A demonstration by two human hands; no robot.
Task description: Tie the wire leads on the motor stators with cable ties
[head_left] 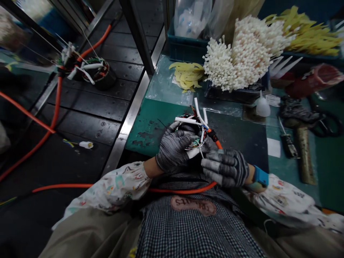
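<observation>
In front of my lap is a round motor stator with copper windings, coloured wires and several white sleeves sticking out of it. An orange cable joins it at the right through a black wrapped part. My left hand, in a grey striped glove, is closed around the stator's left and near side. A thin white cord runs from the near rim to the fingertips of my gloved right hand, which are pressed together on it. The stator's underside is hidden.
Yellow sleeves and a big bundle of white-tipped sticks lie at the back of the green bench. A hammer, cutter and small white bottle lie right. Another stator sits on the slatted conveyor at left.
</observation>
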